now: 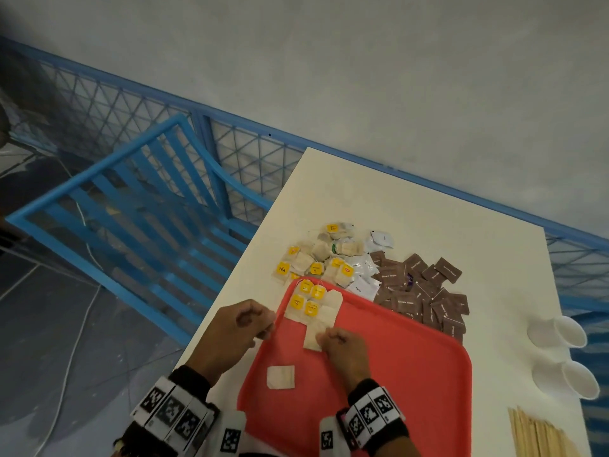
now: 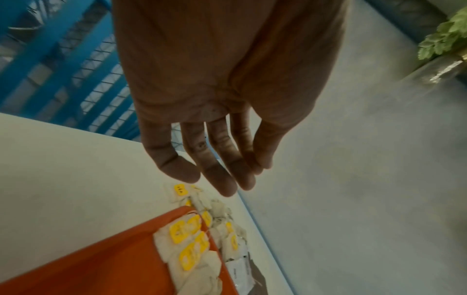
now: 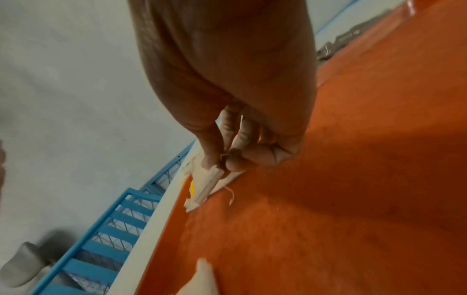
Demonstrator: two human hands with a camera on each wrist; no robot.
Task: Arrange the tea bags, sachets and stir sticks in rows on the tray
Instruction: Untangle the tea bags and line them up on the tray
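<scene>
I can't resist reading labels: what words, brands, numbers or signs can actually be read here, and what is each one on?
"TEA": on the yellow tag of a tea bag on the table, left of the pile.
Other yellow tags: marks too small to read.
Brown sachets: white print, too blurred to read.
White sachets: small dark print, unreadable.
Wristbands: black-and-white square code markers, no words.
Wrist views: no print sharp enough to read.

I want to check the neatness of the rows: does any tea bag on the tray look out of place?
Yes. One tea bag lies alone near the tray's close left corner, apart from the cluster at the far corner, so it breaks the row.
</scene>
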